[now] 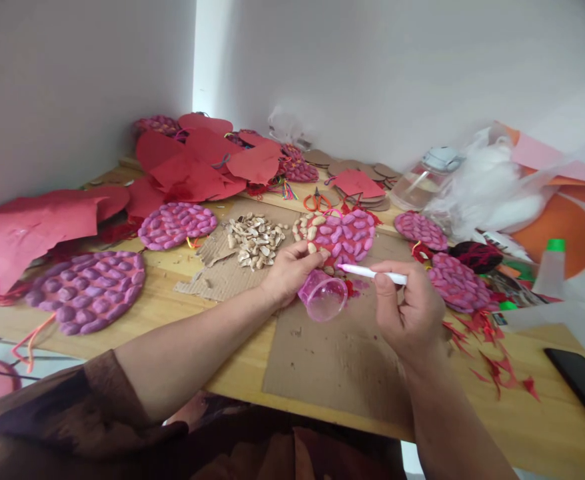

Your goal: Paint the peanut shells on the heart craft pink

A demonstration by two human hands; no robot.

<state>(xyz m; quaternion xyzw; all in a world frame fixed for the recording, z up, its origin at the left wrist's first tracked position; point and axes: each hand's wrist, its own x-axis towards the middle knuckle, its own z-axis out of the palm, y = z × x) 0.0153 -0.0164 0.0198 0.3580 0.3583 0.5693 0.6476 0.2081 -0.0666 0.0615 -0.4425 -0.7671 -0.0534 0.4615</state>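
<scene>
In my right hand [410, 303] is a white marker-like pen [372, 273] with a pink tip, pointing left. The tip is at the lower edge of a red piece [350, 233] covered in peanut shells. Most of these shells are painted pink-purple; several at its left end [310, 227] are still plain tan. My left hand [292, 270] grips the piece's lower left edge between thumb and fingers. Just below them, a clear plastic cup [327, 300] stained pink sits tilted toward me. Cardboard [337, 360] with pink smears lies underneath.
Loose peanut shells [257, 243] are heaped left of my hands. Painted shell pieces [90, 290] lie on both sides. Behind are red sheets [197, 160], orange-handled scissors [317, 199] and a lidded jar [427, 177]. A green-capped bottle [551, 267] and phone [580, 383] are at right.
</scene>
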